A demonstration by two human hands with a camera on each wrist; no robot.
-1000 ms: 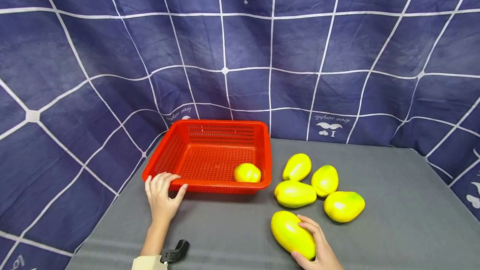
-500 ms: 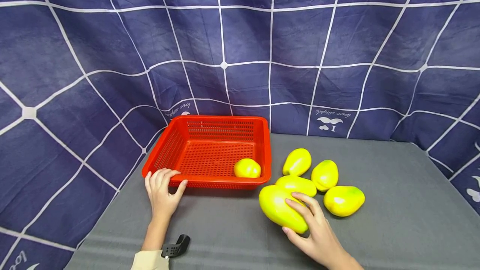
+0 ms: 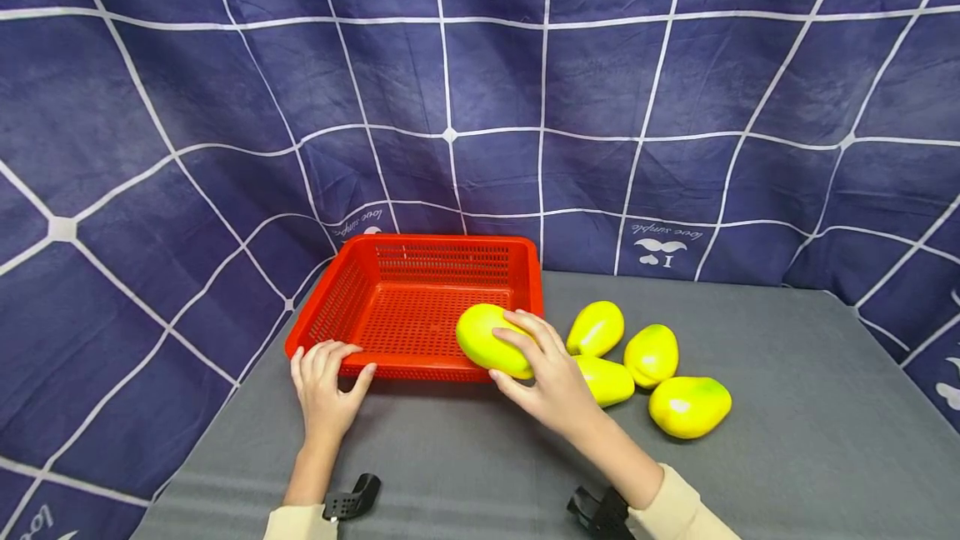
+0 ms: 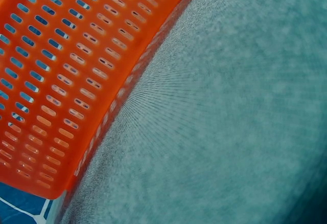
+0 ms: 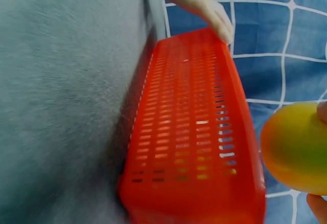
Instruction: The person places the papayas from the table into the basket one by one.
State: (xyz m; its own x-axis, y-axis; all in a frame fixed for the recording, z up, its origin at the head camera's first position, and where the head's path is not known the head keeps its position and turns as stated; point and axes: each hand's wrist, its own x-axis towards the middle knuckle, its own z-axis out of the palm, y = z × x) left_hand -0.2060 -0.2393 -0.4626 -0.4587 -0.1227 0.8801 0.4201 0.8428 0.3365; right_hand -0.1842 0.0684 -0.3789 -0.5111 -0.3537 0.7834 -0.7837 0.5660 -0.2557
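My right hand grips a yellow mango, fingers over its top and thumb below. That mango overlaps the front right corner of a red plastic basket in the head view. Level with the rim, the mango appears beside the basket wall in the right wrist view. My left hand holds the basket's front left rim, its fingers curved over the edge and the thumb at the outer face. Only the basket's slotted side shows in the left wrist view. The mango inside the basket is hidden behind the held one.
Right of the basket, several mangoes lie on the grey cloth: a back one, a greenish-tipped one, one at the right, and one partly behind my right hand. A blue checked curtain stands behind the table.
My right hand has lifted the large mango off the cloth and carried it left and away from me to the basket's front right corner. My left hand has stayed at the rim.
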